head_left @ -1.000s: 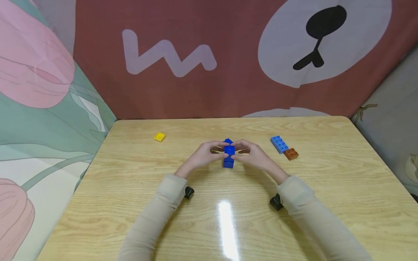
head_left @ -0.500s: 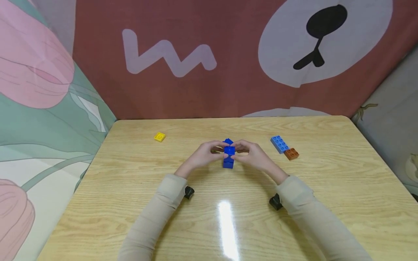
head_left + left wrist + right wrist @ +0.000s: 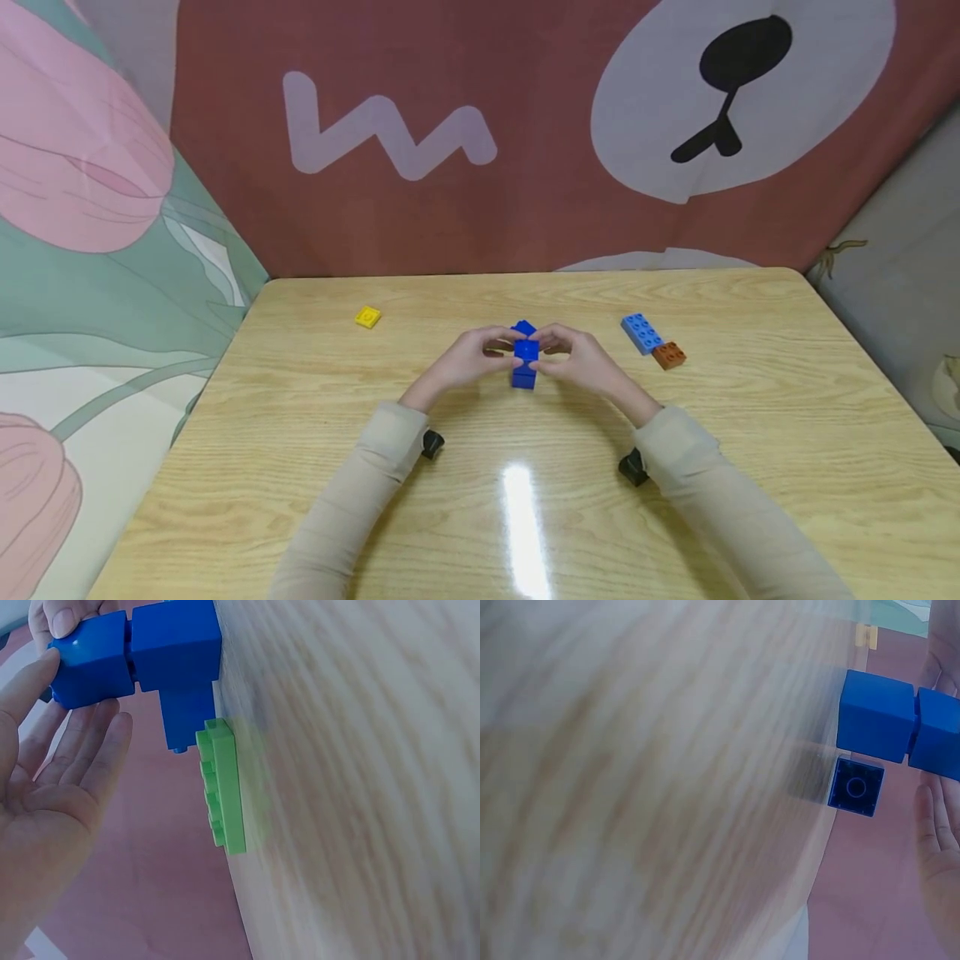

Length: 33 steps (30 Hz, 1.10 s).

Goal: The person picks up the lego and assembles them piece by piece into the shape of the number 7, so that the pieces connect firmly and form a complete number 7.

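Observation:
My left hand (image 3: 476, 357) and right hand (image 3: 577, 358) face each other near the table's middle, both pinching the sides of a blue toy brick (image 3: 527, 348) between thumb and fingertips. Below it a second blue brick (image 3: 176, 645) stands on the table; a narrow gap shows between the two in both wrist views. Close behind lies a further blue brick (image 3: 856, 787), tipped on its side with its hollow underside toward the right wrist camera. A light green brick (image 3: 225, 787) rests near it in the left wrist view, mostly hidden by my left hand in the head view.
On the wooden table (image 3: 300, 467), a yellow brick (image 3: 367, 317) lies at the back left. At the back right a light blue brick (image 3: 641, 332) touches a brown brick (image 3: 669, 355). A printed cloth (image 3: 450, 217) hangs behind the far edge.
Both hands keep their pinch on the blue brick and barely move. The whole head view shifts very slightly downward.

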Each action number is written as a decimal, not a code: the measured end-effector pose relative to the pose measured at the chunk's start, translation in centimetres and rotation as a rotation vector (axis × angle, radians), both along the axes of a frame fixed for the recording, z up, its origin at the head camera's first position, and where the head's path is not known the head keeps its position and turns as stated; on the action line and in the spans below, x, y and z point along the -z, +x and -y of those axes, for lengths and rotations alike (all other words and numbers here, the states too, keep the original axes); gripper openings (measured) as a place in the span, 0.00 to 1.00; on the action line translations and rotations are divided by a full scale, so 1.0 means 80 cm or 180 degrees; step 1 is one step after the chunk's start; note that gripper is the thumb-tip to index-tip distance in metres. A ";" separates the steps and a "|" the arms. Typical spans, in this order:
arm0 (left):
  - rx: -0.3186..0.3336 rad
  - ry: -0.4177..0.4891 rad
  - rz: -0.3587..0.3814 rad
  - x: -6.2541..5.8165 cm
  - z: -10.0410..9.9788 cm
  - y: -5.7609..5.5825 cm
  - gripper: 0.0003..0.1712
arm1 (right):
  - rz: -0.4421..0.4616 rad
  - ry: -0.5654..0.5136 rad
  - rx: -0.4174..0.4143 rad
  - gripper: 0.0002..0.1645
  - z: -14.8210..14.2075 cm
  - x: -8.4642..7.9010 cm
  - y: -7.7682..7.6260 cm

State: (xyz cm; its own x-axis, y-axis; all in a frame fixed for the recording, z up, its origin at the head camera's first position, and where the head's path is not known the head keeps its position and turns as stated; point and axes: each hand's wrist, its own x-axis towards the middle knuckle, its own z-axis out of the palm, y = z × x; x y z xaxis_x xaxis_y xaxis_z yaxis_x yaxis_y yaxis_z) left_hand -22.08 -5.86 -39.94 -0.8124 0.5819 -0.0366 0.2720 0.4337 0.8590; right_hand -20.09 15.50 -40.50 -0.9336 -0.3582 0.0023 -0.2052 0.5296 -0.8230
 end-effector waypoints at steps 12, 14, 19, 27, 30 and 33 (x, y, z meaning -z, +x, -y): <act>-0.0003 -0.0005 0.0096 0.001 0.001 -0.002 0.23 | -0.0038 -0.0074 -0.0025 0.21 -0.001 0.003 -0.003; -0.0012 -0.0017 0.0102 0.001 0.001 -0.002 0.23 | -0.0067 -0.0079 -0.0032 0.21 -0.001 0.004 -0.004; -0.0040 -0.0043 0.0110 0.002 0.000 -0.003 0.23 | 0.0027 -0.0098 -0.0058 0.21 -0.001 0.003 -0.004; -0.0017 -0.0056 -0.0022 0.000 -0.003 -0.001 0.23 | 0.0074 -0.0073 -0.0035 0.21 -0.002 0.004 -0.005; -0.0036 -0.0063 -0.0036 -0.001 -0.004 -0.001 0.23 | 0.0078 -0.0062 -0.0048 0.22 -0.001 0.003 -0.004; -0.0032 -0.0026 -0.0019 0.000 -0.004 0.000 0.23 | 0.0145 -0.0072 -0.0074 0.24 -0.001 0.001 -0.002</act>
